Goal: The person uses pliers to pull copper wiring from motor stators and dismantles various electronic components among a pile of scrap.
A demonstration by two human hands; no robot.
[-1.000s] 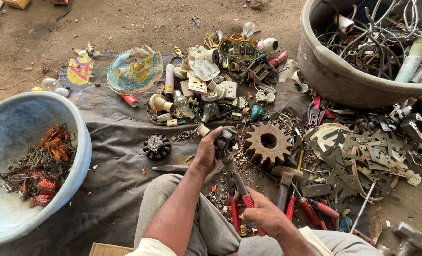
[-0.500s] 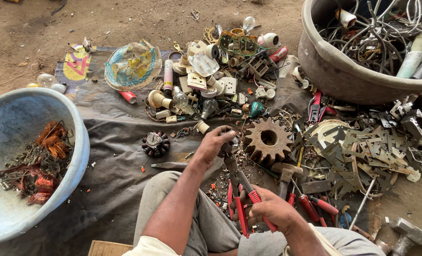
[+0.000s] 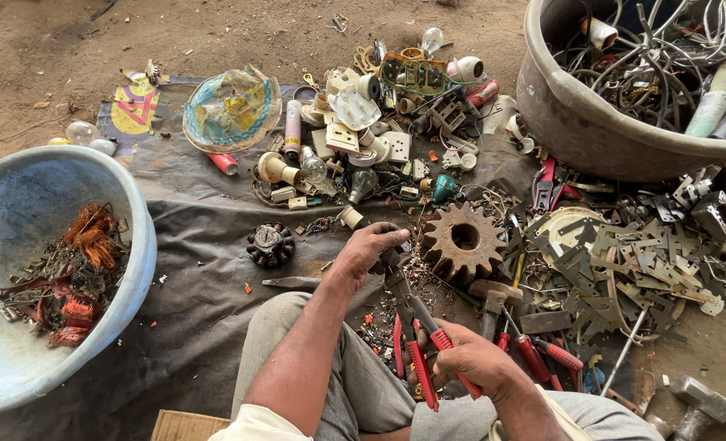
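My right hand [image 3: 470, 359] grips the red handles of a pair of pliers [image 3: 416, 331], whose jaws reach up to my left hand. My left hand [image 3: 368, 251] is closed around a small dark metal part held at the plier jaws; the part is mostly hidden by my fingers. Just right of it lies a rusty toothed gear [image 3: 463, 238] on the dark tarp [image 3: 199, 269]. A small round motor winding [image 3: 270, 243] sits to the left of my left hand.
A pale blue basin [image 3: 130, 204] with copper windings and scrap stands at left. A large grey tub [image 3: 575, 114] of wires stands at top right. Bulbs, sockets and switches pile up at the back; flat metal plates, hammers and red-handled tools lie at right.
Both hands stay on the pliers and the small part, shifting only slightly. The camera view has tilted a little.
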